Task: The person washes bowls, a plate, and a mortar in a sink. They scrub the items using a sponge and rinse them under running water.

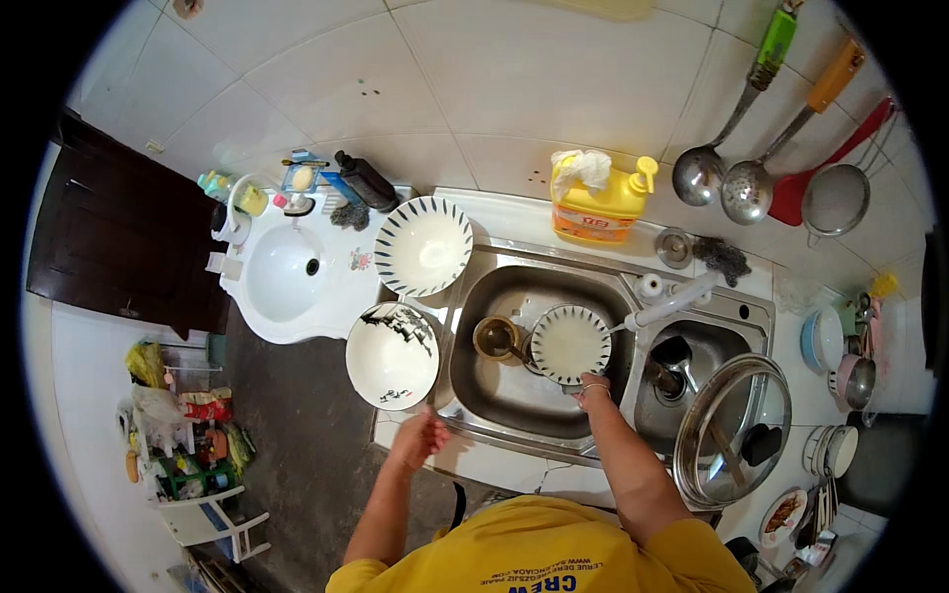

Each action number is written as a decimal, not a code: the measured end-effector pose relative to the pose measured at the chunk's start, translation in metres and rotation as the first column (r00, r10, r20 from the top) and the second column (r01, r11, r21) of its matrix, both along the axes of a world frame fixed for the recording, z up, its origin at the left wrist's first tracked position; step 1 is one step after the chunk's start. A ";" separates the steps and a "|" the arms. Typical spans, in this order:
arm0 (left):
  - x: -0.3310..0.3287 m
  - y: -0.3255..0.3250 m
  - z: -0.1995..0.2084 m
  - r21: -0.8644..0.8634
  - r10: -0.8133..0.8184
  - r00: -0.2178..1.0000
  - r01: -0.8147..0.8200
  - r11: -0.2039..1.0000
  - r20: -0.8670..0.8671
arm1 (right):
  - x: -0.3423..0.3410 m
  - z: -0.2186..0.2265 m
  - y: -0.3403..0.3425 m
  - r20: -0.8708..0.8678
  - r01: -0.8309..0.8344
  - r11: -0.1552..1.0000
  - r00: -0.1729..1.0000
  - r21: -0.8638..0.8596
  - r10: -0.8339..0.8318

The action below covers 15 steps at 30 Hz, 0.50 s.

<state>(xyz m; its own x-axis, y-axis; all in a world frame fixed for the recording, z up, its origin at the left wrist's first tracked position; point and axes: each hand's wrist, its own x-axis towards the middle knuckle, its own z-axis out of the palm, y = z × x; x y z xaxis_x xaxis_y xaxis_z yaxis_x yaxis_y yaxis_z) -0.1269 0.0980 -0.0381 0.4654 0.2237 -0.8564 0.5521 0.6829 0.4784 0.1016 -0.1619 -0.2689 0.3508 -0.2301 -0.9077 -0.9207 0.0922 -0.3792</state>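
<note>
My right hand (593,389) is closed on the near rim of a white bowl (570,346) with dark dashes around its edge. The bowl is held over the large sink basin (484,400), under the white tap (660,308), and looks to have water in it. Left of it in the basin sits a small brown pot or cup (494,338) with a handle. My left hand (421,439) is just below a white bowl with black painted branches (392,358), apart from it. Its fingers are loosely bent, with nothing seen in them.
Behind the painted bowl stands a larger dashed bowl (423,245). A yellow pump bottle (598,206) with a cloth on it is behind the sink. Glass lids (736,435) lean at the right basin. Ladles and strainers (746,193) hang on the wall. A white washbasin (287,272) is left.
</note>
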 end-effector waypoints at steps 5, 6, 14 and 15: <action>0.054 -0.070 -0.008 -0.106 -0.323 0.938 0.336 0.936 0.124 | 0.007 0.063 0.001 -0.033 -0.255 0.962 0.967 -0.100 0.253; 0.068 -0.083 -0.012 -0.096 -0.360 0.919 0.378 0.921 0.161 | 0.010 0.082 -0.003 -0.042 -0.298 0.942 0.955 -0.156 0.295; 0.140 -0.132 -0.081 -0.261 -0.179 0.980 0.195 0.945 0.081 | 0.015 0.158 -0.016 0.354 -0.433 0.608 0.534 -0.665 0.768; 0.143 -0.136 -0.082 -0.294 -0.131 0.984 0.162 0.942 0.124 | 0.023 0.164 -0.012 0.345 -0.443 0.563 0.481 -0.698 0.806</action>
<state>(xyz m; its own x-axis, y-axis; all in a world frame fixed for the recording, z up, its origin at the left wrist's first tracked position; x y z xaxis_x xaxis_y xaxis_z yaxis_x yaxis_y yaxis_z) 0.0161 -0.0381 -0.1204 0.5614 -0.1147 -0.8196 0.6164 0.7188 0.3216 0.1246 -0.1736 -0.1053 0.9574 -0.0128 -0.2885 -0.1971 -0.7593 -0.6202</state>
